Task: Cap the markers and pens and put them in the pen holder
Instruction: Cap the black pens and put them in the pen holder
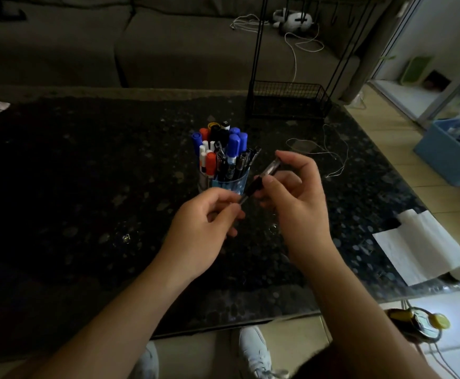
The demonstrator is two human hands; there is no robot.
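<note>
A blue pen holder (230, 184) stands on the dark table (72, 173), packed with several capped blue, red, black and white markers and pens (220, 149). Just in front of it, above the table, both hands hold one black pen (261, 179) that slants up to the right. My right hand (291, 192) grips its clear upper barrel between thumb and fingers. My left hand (209, 225) pinches the pen's lower end; its fingers hide whether a cap sits there.
A black wire basket (289, 99) on a thin stand sits at the table's back right. A thin white cord (330, 154) lies right of the holder. White paper (420, 244) rests at the right edge. A sofa (168, 50) runs behind the table.
</note>
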